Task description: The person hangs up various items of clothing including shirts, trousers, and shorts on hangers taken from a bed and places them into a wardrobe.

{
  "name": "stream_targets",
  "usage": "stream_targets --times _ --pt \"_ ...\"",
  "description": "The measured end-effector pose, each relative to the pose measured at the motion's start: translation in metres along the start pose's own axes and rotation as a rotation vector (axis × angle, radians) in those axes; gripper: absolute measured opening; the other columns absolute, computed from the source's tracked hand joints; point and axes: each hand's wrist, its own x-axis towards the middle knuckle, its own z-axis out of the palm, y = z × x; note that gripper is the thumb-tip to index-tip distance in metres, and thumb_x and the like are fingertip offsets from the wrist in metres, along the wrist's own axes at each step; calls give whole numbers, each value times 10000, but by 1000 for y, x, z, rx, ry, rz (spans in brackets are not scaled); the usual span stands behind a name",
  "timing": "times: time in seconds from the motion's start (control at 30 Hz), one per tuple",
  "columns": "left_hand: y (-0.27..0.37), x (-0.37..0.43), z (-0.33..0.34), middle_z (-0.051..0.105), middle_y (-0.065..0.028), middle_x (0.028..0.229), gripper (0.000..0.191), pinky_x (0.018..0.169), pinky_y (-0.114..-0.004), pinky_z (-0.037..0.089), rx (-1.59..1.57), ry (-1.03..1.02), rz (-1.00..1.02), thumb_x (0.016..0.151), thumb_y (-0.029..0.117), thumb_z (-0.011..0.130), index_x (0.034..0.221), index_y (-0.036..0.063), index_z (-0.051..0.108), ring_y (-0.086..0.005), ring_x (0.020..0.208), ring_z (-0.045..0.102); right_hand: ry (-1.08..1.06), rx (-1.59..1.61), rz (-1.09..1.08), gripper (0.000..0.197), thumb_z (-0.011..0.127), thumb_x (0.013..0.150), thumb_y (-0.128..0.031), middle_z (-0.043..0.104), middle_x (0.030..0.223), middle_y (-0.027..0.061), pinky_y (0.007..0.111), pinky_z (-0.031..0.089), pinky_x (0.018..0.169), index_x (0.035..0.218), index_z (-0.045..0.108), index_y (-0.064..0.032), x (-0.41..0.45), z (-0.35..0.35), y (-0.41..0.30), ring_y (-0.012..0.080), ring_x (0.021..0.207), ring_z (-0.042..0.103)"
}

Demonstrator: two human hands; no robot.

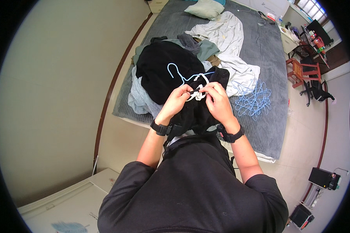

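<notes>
A black garment [189, 116] hangs in front of me at the foot of the bed, with a knotted white drawstring [197, 94] at its upper part. My left hand [175, 102] pinches its dark edge beside the cord between thumb and fingertips. On the other side, my right hand [220, 102] has its thumb and fingers closed at the drawstring. A light-blue clothes hanger [183, 78] is at the garment's top; its hook points up and left, while its lower part is hidden by cloth and hands.
A bed [259, 139] with a grey ribbed cover lies ahead. It bears a clothes heap [166, 64], a white cloth [230, 35], a pillow [205, 8] and tangled blue hangers [253, 99]. A wall [61, 72] runs along the left; a wooden chair [299, 71] stands right.
</notes>
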Motion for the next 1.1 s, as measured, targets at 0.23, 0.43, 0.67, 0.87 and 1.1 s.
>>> stream_targets --times 0.23,0.43,0.67,0.87,1.1 --pt "-3 2 1 586 40 886 131 779 -211 413 -107 32 -18 924 27 475 973 39 596 -54 848 526 -219 12 194 184 732 810 -81 661 890 101 386 521 653 972 651 -53 -3 -2 -2 304 795 674" --pt "-2 1 3 575 42 853 143 746 -215 406 -137 100 -23 892 13 469 925 40 605 -60 810 511 -266 -351 89 169 766 775 -186 632 803 95 443 521 639 840 657 -73 -20 3 12 321 737 659" --pt "-2 -1 0 550 42 816 150 717 -227 398 -126 138 -32 868 19 451 883 40 599 -67 789 493 -357 -443 324 157 671 871 -199 669 906 152 476 521 735 889 676 -43 -37 -8 26 373 872 658" --pt "-2 0 2 573 38 864 178 757 -210 403 -158 91 -50 864 15 445 931 40 608 -58 814 512 -169 13 53 327 801 758 -191 601 1034 97 411 451 908 990 633 -34 -21 2 11 309 1044 561" --pt "2 -2 -4 590 9 862 168 751 -225 416 -258 17 -53 861 56 444 918 23 598 -75 813 534 -360 227 199 218 733 851 -146 602 868 118 432 479 741 879 563 -13 -19 13 3 320 805 603"
